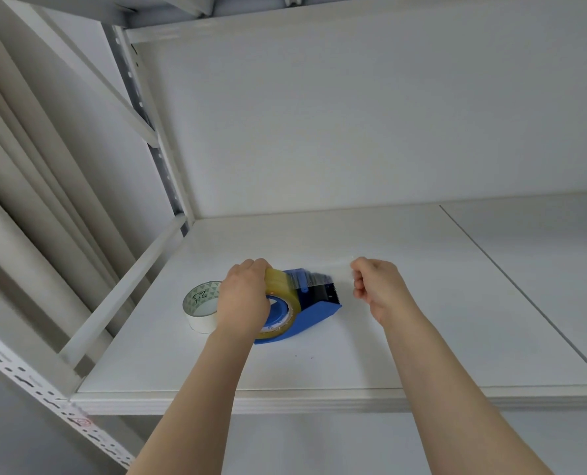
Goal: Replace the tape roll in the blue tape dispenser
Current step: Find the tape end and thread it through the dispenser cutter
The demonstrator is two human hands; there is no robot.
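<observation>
The blue tape dispenser lies on the white shelf, its black toothed cutter pointing right. A yellowish clear tape roll sits in it on a blue hub. My left hand presses down on that roll from above, hiding its left half. My right hand is to the right of the cutter, fingers pinched on the free end of a clear tape strip stretched from the roll over the cutter. A second tape roll, white with a green-patterned core, lies left of the dispenser.
The shelf has a white back wall and a metal upright with holes at the back left. A slanted rail borders the left side. The front edge runs below my forearms. A seam splits the shelf board at right.
</observation>
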